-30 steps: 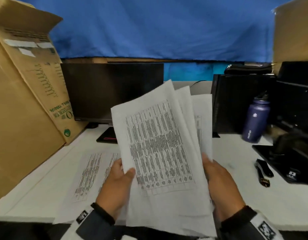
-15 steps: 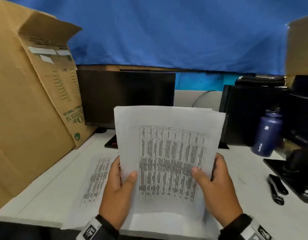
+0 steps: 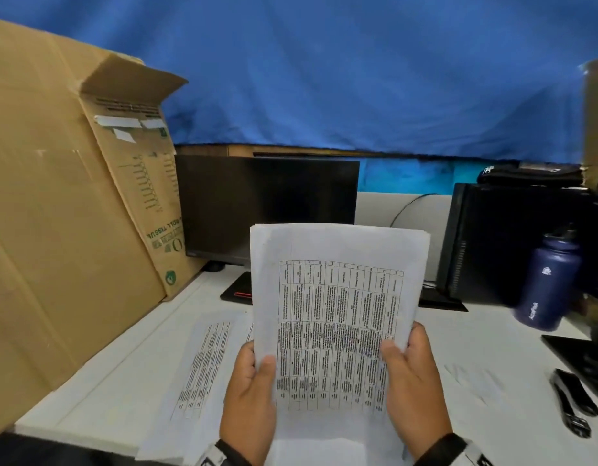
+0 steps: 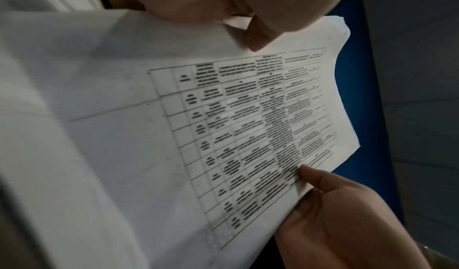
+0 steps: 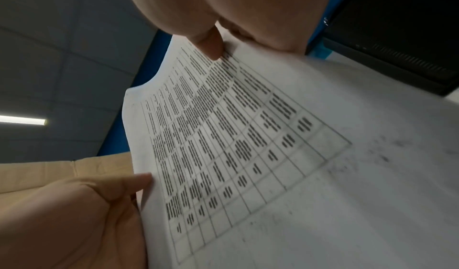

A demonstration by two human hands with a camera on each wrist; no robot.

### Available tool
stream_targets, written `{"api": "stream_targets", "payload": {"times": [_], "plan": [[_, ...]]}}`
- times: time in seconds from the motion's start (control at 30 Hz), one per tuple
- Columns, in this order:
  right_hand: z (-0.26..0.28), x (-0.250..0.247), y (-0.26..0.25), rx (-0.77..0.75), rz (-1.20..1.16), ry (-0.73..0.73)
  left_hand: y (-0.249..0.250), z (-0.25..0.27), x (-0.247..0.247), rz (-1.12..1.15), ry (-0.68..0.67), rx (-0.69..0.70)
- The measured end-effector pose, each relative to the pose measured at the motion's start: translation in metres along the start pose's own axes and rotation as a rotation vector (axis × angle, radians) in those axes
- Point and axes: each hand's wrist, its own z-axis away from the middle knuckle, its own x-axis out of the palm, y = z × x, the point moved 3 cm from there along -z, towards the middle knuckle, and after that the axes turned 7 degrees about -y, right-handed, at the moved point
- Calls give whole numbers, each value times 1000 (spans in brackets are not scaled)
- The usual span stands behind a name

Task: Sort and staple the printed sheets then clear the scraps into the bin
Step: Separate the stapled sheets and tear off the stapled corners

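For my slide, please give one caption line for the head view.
Both hands, left hand and right hand, hold a squared stack of white printed sheets upright above the white desk.

White desk (image 3: 465, 334), printed sheets (image 3: 203, 364), monitor (image 3: 267, 206), bottle (image 3: 547, 284), stapler (image 3: 574, 400)

matt paper sheets (image 3: 337, 317), cardboard box (image 3: 55, 230), blue cloth backdrop (image 3: 358, 79)

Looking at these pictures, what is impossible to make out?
- Table text on the held sheets: blurred in all views.
- Sheet count: only stacked top edges show.
- Sheets on the desk: partly behind the stack and left hand.
- Right hand fingers: behind the paper.
- Bin: not in any view.
- Black tool: blurred in the head view.
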Motion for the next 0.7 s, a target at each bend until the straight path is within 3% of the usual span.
{"api": "stream_targets", "payload": {"times": [0.17,0.27,0.4,0.57,0.63,0.7], "plan": [[0,-4,12,28,11,-40,-10,3,-3,1,4,-38],[1,-8,23,159,5,-144,-10,0,-5,74,0,-103],[1,-25,24,207,63,-70,6,-2,-2,69,-184,-48],[3,-90,6,186,22,147,41,-26,7,-464,-343,262],[8,-123,13,241,33,245,36,-51,16,-780,-423,286],[16,-149,24,300,52,329,17,-79,26,-1049,-522,193]]}}
